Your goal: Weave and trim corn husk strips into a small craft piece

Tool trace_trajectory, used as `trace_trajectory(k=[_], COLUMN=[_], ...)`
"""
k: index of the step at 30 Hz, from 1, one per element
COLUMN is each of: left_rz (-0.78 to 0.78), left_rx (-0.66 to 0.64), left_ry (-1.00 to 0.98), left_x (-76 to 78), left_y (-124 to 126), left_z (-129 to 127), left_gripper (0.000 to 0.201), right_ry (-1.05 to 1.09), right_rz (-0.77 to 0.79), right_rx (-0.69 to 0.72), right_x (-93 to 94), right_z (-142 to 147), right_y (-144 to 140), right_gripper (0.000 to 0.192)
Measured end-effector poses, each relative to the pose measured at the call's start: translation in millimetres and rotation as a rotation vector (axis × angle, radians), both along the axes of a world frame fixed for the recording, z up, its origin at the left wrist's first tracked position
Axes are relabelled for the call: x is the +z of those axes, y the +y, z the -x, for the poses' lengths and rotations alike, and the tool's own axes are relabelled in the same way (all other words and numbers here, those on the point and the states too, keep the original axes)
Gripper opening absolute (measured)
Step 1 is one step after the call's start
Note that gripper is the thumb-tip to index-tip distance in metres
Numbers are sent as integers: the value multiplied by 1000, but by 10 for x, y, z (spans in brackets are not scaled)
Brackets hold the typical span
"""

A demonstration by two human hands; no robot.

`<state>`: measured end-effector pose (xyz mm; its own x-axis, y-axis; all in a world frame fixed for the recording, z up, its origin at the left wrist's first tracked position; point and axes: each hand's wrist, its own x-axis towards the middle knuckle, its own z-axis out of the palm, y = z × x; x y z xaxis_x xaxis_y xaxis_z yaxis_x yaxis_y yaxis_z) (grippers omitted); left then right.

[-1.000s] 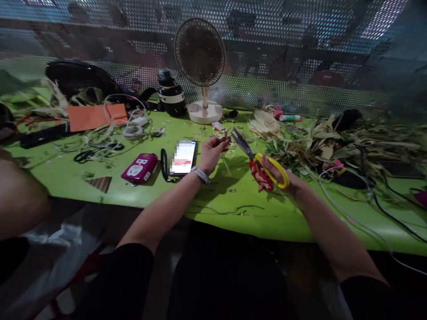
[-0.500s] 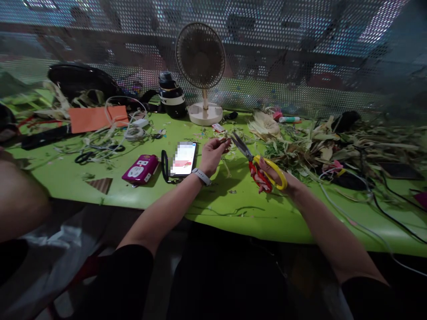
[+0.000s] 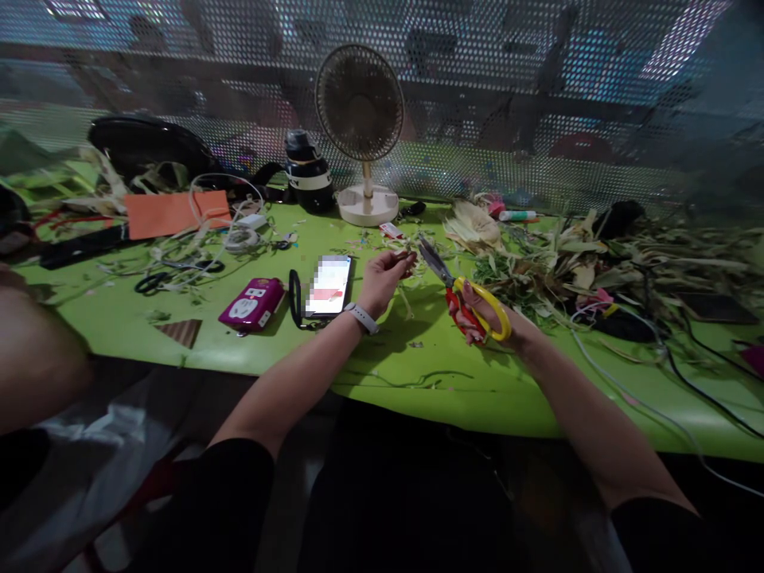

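My right hand (image 3: 474,306) grips a pair of scissors (image 3: 440,269) with one yellow and one red handle, the blades pointing up and to the left. Close to the blade tips is my left hand (image 3: 382,278), its fingers pinched together on something small and dark that I cannot make out. A pale thin strip (image 3: 407,302) of plant hangs or lies just below those fingers. Beside my left wrist, a phone (image 3: 329,285) with a lit screen rests on the green table (image 3: 382,406).
A fan (image 3: 360,103) and a black bottle (image 3: 309,175) stand at the back. Dried husks (image 3: 567,263) heap up on the right, with cables running past them. On the left are a purple case (image 3: 251,305), orange paper (image 3: 177,213), other scissors (image 3: 152,281) and another person's arm (image 3: 39,358).
Both hands have shifted very slightly; the left fingers are a touch further right. The scissors have turned a little, and their handles appear slightly closer together.
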<state>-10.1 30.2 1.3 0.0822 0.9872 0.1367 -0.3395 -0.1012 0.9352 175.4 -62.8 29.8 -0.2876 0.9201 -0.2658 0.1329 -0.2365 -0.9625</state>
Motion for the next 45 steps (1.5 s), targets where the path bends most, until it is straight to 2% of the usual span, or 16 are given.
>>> trace_trajectory(k=[5,9,12,16,23,28,36,45], left_rz=[6,2,15,-14,-36,-21,-45,-36], left_rx=[-7,-1,31,26,33,23,5,4], left_ry=[-5,-3,-19,-72,-62,-64,-70,-56], left_x=[-15,-2,-13,-70,-88,-69,-55,-77], left_y=[3,0,26,86,95,70,33,56], left_z=[-6,-4,5,18,22,6,-9,-14], left_gripper=[29,29,26,19,13,18,26,28], right_ry=[-42,-100,-81,-94,-203,-191,-272,-252], right_rz=[-17,-71,-84,-25,-29,-55,-75,-79], right_rx=[-50,-60,4,145,124,115,108,119], right_x=[-52,-6,59,107,55,27,96,36], right_z=[5,4,3,28,79,92,159,137], right_y=[20,-24,-91,-171,-157,-129,-156,-125], right_gripper=[68,65,66,67,59,50,54,55])
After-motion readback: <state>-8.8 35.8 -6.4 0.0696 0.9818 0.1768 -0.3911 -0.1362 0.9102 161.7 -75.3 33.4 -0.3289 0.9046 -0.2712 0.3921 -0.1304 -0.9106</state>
